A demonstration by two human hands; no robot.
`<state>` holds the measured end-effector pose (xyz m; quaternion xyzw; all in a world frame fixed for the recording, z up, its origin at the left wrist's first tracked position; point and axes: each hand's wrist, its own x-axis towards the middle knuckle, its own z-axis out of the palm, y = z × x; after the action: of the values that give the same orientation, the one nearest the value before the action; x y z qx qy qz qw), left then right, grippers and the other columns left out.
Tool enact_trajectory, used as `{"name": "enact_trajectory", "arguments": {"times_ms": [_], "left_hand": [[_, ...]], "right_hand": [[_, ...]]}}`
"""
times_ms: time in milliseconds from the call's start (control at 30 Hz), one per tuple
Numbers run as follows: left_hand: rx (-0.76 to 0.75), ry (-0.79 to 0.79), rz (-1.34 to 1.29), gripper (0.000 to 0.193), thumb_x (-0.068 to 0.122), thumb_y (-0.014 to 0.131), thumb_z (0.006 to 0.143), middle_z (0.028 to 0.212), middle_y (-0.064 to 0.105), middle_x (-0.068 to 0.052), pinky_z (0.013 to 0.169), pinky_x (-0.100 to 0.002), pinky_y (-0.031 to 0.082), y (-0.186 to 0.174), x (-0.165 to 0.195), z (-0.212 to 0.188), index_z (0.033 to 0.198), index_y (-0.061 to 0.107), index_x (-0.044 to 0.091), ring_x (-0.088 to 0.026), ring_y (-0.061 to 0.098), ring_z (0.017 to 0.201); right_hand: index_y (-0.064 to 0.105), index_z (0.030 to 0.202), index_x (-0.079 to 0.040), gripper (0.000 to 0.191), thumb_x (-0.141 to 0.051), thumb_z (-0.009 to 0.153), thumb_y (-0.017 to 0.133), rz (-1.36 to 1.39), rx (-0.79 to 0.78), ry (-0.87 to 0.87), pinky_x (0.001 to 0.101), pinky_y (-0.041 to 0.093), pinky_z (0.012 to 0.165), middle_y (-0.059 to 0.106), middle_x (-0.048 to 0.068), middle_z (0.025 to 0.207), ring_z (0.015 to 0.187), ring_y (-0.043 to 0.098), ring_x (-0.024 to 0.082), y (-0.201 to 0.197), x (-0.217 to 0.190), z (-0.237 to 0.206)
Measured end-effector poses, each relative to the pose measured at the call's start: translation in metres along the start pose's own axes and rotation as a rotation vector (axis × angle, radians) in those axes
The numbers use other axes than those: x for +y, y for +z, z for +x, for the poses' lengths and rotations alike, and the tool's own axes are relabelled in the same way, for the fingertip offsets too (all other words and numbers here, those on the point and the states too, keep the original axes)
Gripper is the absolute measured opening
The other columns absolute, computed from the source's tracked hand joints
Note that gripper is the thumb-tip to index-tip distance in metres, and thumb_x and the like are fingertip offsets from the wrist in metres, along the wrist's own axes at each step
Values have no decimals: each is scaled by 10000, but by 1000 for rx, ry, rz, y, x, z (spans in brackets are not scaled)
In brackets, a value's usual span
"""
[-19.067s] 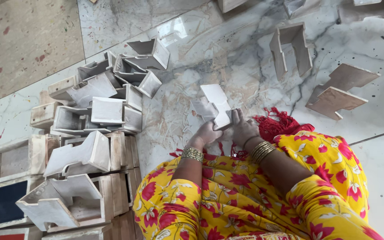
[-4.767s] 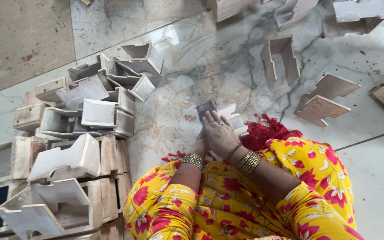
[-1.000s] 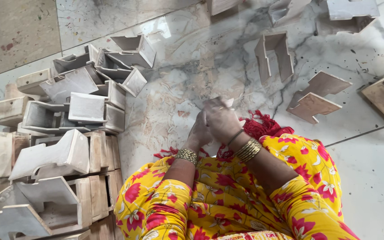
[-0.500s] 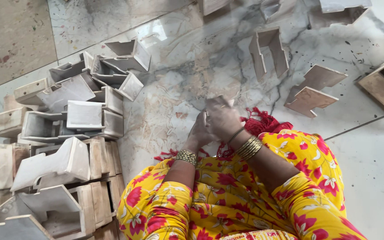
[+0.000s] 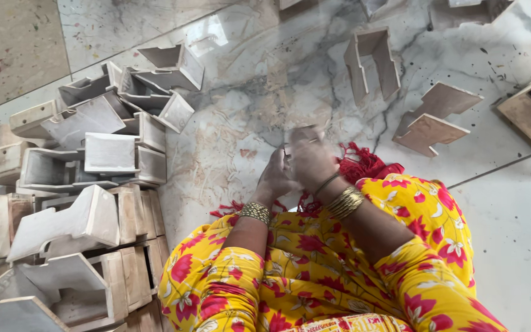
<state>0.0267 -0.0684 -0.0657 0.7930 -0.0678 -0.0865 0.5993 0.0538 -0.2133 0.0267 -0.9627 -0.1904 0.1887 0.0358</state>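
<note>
We've got both hands together over the marble floor (image 5: 228, 160): right hand (image 5: 311, 163) clenched round a small pale piece (image 5: 302, 132), blurred, sticking out past the fingers away from us. Left hand (image 5: 275, 181) cupped vs. its near side, touching. Stack of pale brackets (image 5: 93, 154) lies well to the left, nearer left hand.

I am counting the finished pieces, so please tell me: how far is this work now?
Looks done: a pile of white box-shaped pieces stacked at the left. In hand: the left hand and right hand hold one small piece, blurred. Seemingly left: an open piece and flat loose parts lying apart on the marble floor.
</note>
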Motion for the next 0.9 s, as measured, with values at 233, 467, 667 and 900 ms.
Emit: {"name": "enact_trajectory", "arguments": {"times_ms": [233, 467, 667, 900], "left_hand": [[69, 82, 50, 1082, 11, 865, 583, 1279, 554, -108, 802, -399, 614, 3, -22, -5, 1483, 271, 94, -276, 632, 1092], [291, -140, -484, 1232, -76, 899, 570, 1440, 409, -76, 746, -393, 641, -22, -20, 10, 1528, 149, 116, -269, 618, 1151], [281, -20, -329, 1224, 170, 977, 564, 1406, 479, -117, 868, -387, 616, -32, -37, 1, 1507, 198, 110, -252, 634, 1161], [260, -15, -99, 929, 399, 912, 768, 1132, 643, -100, 931, -326, 592, -21, -47, 8, 1396, 328, 44, -194, 667, 1014]], "right_hand": [[691, 1263, -130, 463, -91, 801, 675, 571, 241, -315, 408, 577, 740, 721, 135, 1020, 914, 695, 285, -14, -2, -12], [595, 1414, -10, 605, 88, 825, 491, 1051, 581, -391, 408, 516, 1021, 673, 164, 1341, 1255, 636, 315, 1, 61, 7], [602, 1254, -73, 347, 30, 923, 595, 808, 634, -391, 415, 557, 891, 692, 157, 1118, 1039, 696, 340, 46, 12, 13], [641, 1165, -140, 391, -40, 786, 639, 356, 632, -551, 447, 535, 830, 717, 79, 1087, 963, 695, 269, 22, -21, -10]]}}
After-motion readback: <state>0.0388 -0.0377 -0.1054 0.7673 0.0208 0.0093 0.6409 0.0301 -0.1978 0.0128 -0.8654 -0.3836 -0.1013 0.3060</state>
